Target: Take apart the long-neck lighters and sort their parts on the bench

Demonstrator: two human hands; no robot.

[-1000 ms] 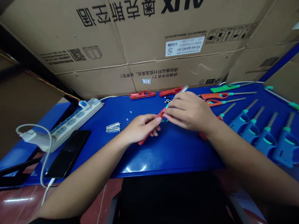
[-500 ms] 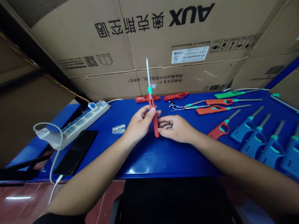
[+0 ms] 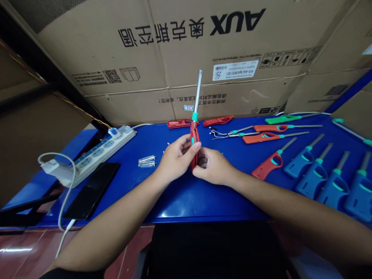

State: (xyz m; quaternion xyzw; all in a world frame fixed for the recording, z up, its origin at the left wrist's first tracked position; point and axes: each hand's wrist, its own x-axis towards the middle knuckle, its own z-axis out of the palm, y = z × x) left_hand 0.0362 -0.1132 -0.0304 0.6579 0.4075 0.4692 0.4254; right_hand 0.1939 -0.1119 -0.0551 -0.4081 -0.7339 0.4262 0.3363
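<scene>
A red lighter (image 3: 194, 133) with a green collar and a long metal tube is held upright, its tip leaning slightly right. My left hand (image 3: 179, 158) pinches its handle, thumb across the front. Lower on the handle, my right hand (image 3: 213, 165) closes round it from the right, its fingers partly hidden. Behind the lighter lie two red casing pieces, one at the left (image 3: 176, 124) and one at the right (image 3: 218, 121). Clear fuel tanks (image 3: 146, 161) rest left of my left hand.
On the blue table (image 3: 182, 205), a white power strip (image 3: 104, 149) and black phone (image 3: 92, 191) lie left. Metal tubes with wires (image 3: 239, 134), orange lighters (image 3: 267, 137), a red lighter (image 3: 267, 166) and several blue lighters (image 3: 311, 177) lie right. A cardboard box (image 3: 110, 93) stands behind.
The held lighter has turned, and its tip has swung right. My right hand has moved slightly down and left, closing further round the handle.
</scene>
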